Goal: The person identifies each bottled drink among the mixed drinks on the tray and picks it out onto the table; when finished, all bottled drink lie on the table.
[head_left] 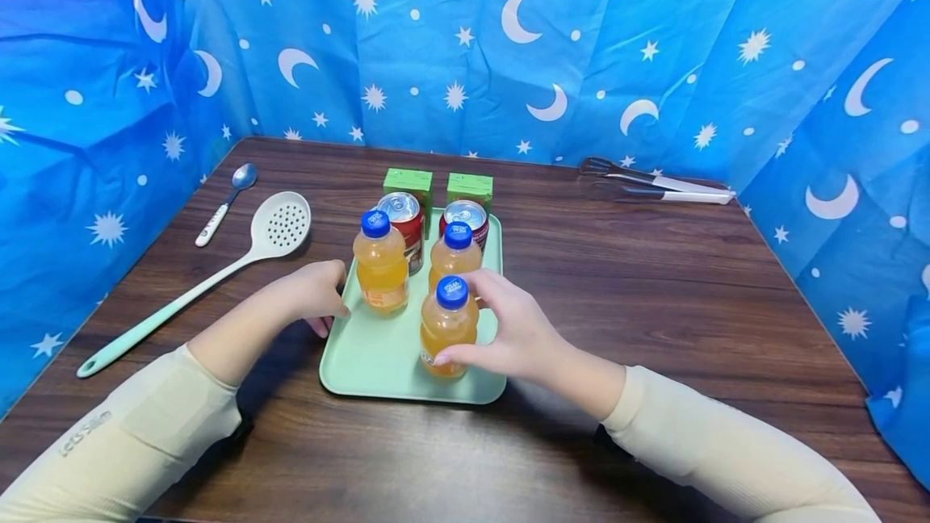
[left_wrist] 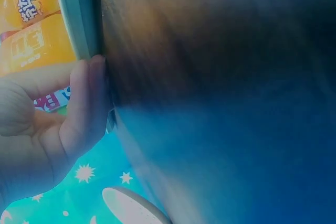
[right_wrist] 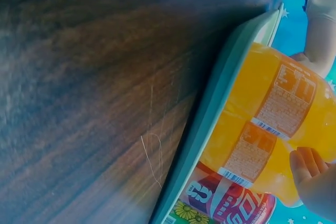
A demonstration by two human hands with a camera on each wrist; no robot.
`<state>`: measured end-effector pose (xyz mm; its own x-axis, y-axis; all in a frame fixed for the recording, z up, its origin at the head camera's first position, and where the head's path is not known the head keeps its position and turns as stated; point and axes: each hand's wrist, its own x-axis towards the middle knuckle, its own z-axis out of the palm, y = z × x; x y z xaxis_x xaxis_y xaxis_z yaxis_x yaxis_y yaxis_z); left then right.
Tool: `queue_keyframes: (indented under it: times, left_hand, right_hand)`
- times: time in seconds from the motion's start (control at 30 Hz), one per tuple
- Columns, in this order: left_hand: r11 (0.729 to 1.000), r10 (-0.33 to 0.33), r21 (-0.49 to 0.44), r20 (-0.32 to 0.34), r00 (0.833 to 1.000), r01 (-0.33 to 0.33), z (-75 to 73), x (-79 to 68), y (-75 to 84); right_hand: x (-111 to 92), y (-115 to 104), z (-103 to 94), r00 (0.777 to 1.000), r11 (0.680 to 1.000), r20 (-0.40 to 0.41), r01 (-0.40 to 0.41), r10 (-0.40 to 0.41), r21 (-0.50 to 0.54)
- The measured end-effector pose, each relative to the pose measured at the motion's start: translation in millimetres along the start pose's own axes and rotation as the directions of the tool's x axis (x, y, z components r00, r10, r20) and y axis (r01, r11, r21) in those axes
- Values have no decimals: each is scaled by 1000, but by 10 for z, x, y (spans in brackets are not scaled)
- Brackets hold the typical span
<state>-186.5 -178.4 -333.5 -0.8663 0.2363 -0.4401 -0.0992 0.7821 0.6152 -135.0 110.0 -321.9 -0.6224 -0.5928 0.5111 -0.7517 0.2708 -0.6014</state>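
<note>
A pale green tray (head_left: 370,353) carries three orange-drink bottles with blue caps, two red cans and green cartons. My right hand (head_left: 512,329) holds the front bottle (head_left: 446,337), thumb at its near side and fingers behind; it stands at the tray's right front. Just behind it is a second bottle (head_left: 455,242), partly hidden. The third bottle (head_left: 381,273) stands at the left. My left hand (head_left: 308,297) pinches the tray's left rim, as the left wrist view shows with the thumb and fingers (left_wrist: 86,95). One can (head_left: 408,224) is behind the left bottle, the other can (head_left: 468,216) behind the right pair.
Left of the tray lie a white skimmer (head_left: 279,224) with a mint handle and a small spoon (head_left: 244,177). Tongs (head_left: 654,184) lie at the back right. Two green cartons (head_left: 408,180) stand at the tray's far end. A blue curtain (head_left: 465,47) surrounds the table.
</note>
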Motion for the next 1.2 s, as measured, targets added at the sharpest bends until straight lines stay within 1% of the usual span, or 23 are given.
queue_keyframes:
  times: [0.17,0.53,0.7,0.87,1.1,1.2]
  left_hand:
    - [1000,24,1,-9,1000,-24,7,-9,-12]
    - [1000,7,22,-8,1000,-7,18,28,-12]
    - [1000,1,19,-5,1000,-1,27,48,-13]
    - [1000,-5,9,-9,1000,6,19,32,0]
    - [1000,-15,-1,5,1000,15,4,42,-11]
    - [1000,-16,-10,8,1000,17,2,49,-14]
  right_hand:
    - [-11,-7,26,1000,1000,-11,-21,21,9]
    - [-38,11,96,998,998,-48,-47,49,33]
    - [-44,4,86,997,999,-58,-39,41,35]
    - [-42,-5,88,997,999,-68,-33,36,40]
    - [42,-381,-16,995,997,-70,-63,65,35]
    - [48,-386,-17,996,998,-73,-57,59,31]
